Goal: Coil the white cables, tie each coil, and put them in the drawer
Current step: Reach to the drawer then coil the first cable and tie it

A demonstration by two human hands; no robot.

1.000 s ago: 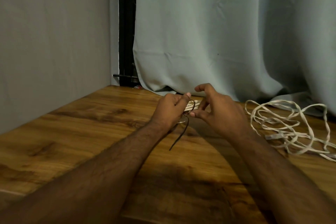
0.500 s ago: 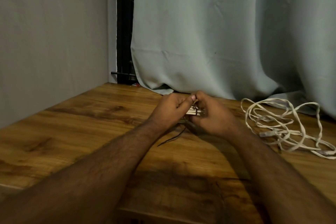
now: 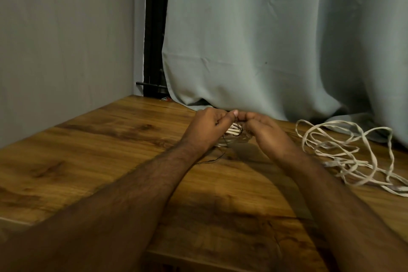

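both hands' (image 3: 208, 127) (image 3: 263, 131) grip around the coiled cable (image 3: 234, 132), loose cable (image 3: 344, 152) just right

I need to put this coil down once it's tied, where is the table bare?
Bare wood lies left of the left hand, toward the wall, and near the front edge between the forearms. The right side is crowded by the loose white cable.

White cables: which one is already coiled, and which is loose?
The coiled white cable is held between the left hand and right hand, wrapped by a dark tie. The loose white cable sprawls untied at right.
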